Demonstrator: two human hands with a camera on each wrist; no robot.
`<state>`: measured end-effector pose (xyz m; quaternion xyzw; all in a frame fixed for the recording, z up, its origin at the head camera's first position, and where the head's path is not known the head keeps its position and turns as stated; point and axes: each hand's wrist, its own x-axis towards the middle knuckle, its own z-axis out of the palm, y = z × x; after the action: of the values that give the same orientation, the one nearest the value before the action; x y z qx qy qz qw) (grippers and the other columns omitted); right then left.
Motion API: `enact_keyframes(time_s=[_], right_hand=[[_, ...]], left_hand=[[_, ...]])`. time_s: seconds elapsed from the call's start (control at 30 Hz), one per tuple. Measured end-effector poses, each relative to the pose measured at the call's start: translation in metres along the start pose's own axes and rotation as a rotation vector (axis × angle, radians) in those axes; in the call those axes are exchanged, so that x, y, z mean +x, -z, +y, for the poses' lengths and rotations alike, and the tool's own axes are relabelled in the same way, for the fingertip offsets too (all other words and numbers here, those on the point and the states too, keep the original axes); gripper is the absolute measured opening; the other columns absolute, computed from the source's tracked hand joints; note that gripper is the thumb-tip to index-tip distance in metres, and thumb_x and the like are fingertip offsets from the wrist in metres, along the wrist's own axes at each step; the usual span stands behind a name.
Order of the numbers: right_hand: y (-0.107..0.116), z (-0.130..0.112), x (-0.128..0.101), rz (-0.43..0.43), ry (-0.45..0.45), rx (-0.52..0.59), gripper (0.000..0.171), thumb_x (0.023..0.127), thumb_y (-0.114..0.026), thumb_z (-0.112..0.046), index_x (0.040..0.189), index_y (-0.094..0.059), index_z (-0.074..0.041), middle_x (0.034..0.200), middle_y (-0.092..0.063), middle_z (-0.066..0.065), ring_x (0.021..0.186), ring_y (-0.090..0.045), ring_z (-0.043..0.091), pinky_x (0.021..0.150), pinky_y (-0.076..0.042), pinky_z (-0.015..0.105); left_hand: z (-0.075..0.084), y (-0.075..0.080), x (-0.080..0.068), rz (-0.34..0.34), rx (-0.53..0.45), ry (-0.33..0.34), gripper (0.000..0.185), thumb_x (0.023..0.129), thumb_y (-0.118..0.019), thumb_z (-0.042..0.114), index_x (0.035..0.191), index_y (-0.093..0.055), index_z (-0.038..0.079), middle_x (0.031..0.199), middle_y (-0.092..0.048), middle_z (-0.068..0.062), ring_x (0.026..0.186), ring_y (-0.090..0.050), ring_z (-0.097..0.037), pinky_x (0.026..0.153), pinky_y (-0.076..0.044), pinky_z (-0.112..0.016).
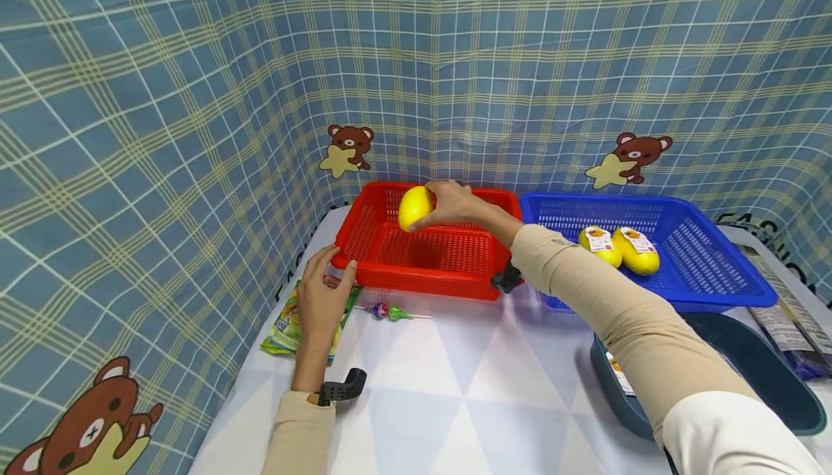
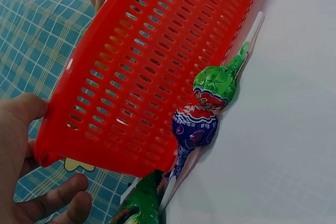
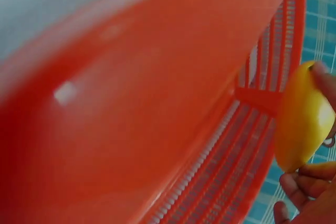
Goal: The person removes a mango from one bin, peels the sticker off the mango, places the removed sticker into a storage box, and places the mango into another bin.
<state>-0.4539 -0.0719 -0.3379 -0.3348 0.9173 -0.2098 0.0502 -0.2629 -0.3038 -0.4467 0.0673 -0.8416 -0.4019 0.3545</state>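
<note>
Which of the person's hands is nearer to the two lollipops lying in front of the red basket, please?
Left. The left hand grips the red basket's corner beside the lollipops; the right hand holds a yellow fruit over the basket.

The white table [image 1: 455, 388] carries a red basket [image 1: 425, 258]. Touching its right side stands a blue basket [image 1: 708, 273]; two lollipops [image 1: 388, 312] and a green packet [image 1: 286, 327] lie just before it; a dark tub [image 1: 773, 381] sits nearer, to the right.
</note>
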Motion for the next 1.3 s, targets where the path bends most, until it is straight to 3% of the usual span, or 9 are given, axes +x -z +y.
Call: enact_keyframes(time_s=[0.3, 0.6, 0.77, 1.17, 1.3], right_hand=[[-0.005, -0.011, 0.025, -0.05, 0.045, -0.071, 0.086, 0.071, -0.08, -0.063, 0.134, -0.056, -0.008, 0.117, -0.062, 0.005, 0.107, -0.051, 0.026, 0.085, -0.034, 0.048], [-0.012, -0.01, 0.038, -0.108, 0.033, -0.109, 0.096, 0.074, -0.08, -0.062, 0.145, -0.047, -0.007, 0.129, -0.059, 0.008, 0.114, -0.046, 0.029, 0.093, -0.034, 0.052], [-0.023, -0.006, 0.046, -0.136, 0.048, -0.097, 0.097, 0.073, -0.08, -0.062, 0.146, -0.047, -0.007, 0.131, -0.058, 0.008, 0.117, -0.044, 0.03, 0.09, -0.034, 0.048], [-0.068, 0.002, 0.051, -0.209, 0.008, -0.106, 0.1, 0.074, -0.079, -0.061, 0.148, -0.044, -0.004, 0.131, -0.057, 0.012, 0.124, -0.044, 0.031, 0.104, -0.034, 0.056], [-0.074, 0.001, 0.056, -0.211, 0.012, -0.079, 0.096, 0.074, -0.079, -0.063, 0.142, -0.048, -0.003, 0.119, -0.06, 0.01, 0.112, -0.053, 0.029, 0.099, -0.045, 0.047]], left_hand=[[-0.001, 0.002, 0.0, -0.012, -0.003, 0.007, 0.051, 0.093, -0.07, 0.041, 0.136, -0.063, 0.014, 0.141, -0.055, 0.003, 0.074, -0.064, -0.016, 0.066, -0.054, -0.034], [0.002, 0.0, 0.0, -0.01, -0.004, 0.006, 0.05, 0.093, -0.071, 0.038, 0.136, -0.063, 0.013, 0.141, -0.056, 0.001, 0.075, -0.065, -0.019, 0.067, -0.055, -0.035], [0.002, 0.001, -0.001, -0.001, 0.007, 0.006, 0.051, 0.092, -0.072, 0.039, 0.135, -0.063, 0.012, 0.14, -0.056, 0.001, 0.075, -0.065, -0.019, 0.068, -0.055, -0.035], [0.002, 0.0, -0.003, -0.005, 0.009, -0.002, 0.052, 0.093, -0.072, 0.038, 0.136, -0.063, 0.012, 0.14, -0.056, 0.0, 0.074, -0.063, -0.019, 0.064, -0.055, -0.033], [0.001, 0.002, 0.0, 0.0, 0.013, -0.018, 0.051, 0.093, -0.072, 0.037, 0.136, -0.063, 0.011, 0.14, -0.056, 0.0, 0.073, -0.064, -0.019, 0.064, -0.055, -0.032]])
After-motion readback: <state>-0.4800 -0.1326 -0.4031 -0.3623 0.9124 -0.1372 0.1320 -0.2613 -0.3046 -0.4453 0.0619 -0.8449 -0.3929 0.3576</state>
